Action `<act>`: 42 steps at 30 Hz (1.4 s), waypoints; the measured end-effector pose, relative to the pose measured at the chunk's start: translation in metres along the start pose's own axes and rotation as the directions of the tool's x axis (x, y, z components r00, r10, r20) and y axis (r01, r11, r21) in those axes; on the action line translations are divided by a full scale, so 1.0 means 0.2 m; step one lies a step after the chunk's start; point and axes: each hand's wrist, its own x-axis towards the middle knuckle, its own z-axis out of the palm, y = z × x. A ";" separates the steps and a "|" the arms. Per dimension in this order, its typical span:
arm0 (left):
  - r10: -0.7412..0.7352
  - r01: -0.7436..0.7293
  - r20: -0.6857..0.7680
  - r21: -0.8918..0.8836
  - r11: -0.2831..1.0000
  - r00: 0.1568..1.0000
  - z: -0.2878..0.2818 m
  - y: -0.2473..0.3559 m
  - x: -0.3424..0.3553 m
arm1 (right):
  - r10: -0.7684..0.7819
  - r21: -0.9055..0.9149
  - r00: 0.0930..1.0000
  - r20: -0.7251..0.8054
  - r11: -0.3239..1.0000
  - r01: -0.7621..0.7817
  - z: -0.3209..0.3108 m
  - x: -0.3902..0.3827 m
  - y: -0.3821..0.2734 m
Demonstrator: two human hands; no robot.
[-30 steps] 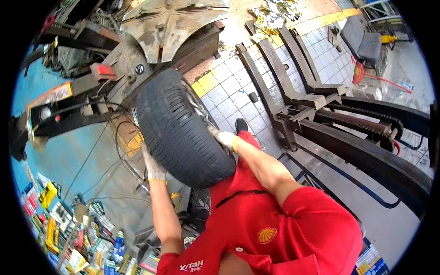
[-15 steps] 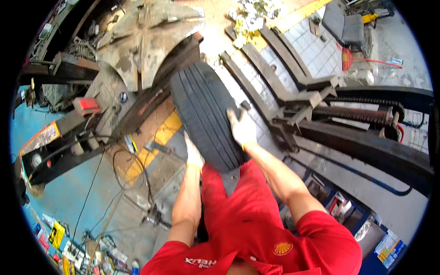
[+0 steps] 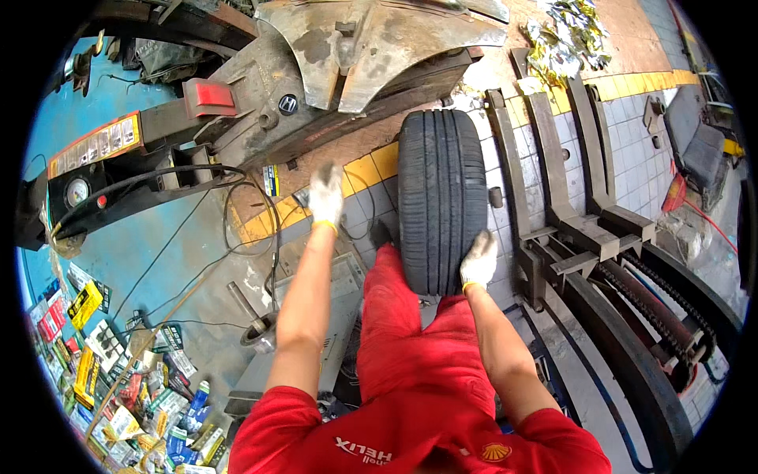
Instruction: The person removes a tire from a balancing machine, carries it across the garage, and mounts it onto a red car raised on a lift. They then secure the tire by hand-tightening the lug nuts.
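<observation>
A black car tyre (image 3: 442,197) stands upright before my legs, its grooved tread facing up at me. My right hand (image 3: 479,259), in a whitish work glove, grips its right edge near the close end, fingers pressed to the sidewall. Off to the tyre's left, my gloved left hand (image 3: 325,196) is raised away from it, the fingers smeared by motion. Just beside that hand lies a dark tool (image 3: 301,197), partly hidden by the glove. The tyre's sidewalls and any rim are mostly out of sight.
A tyre-changer machine with a metal turntable (image 3: 371,47) stands ahead left, its pressure gauge (image 3: 77,191) and black hoses (image 3: 272,229) nearer. Steel lift arms (image 3: 553,158) extend on the right. Several small packages (image 3: 150,395) cover the lower left floor. Crumpled foil (image 3: 564,39) lies far right.
My left hand has let go of the tyre and moved left and forward. The tyre has gone from tilted to nearly straight, with my right hand still on it. My view has shifted left.
</observation>
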 end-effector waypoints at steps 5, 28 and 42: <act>0.312 -0.257 -0.121 0.334 0.907 0.943 -0.15 -0.03 0.84 | 0.002 0.063 1.000 0.002 0.998 -0.002 0.01 0.06 -0.01; 0.691 -0.827 0.579 -0.052 0.560 0.432 0.44 0.54 -0.67 | -0.079 0.090 0.994 -0.074 0.992 0.085 0.00 0.06 -0.10; 0.490 -0.945 0.849 -0.299 0.133 -0.200 1.20 0.81 -0.92 | -0.092 0.604 0.976 0.197 0.795 -0.047 -0.36 0.22 0.13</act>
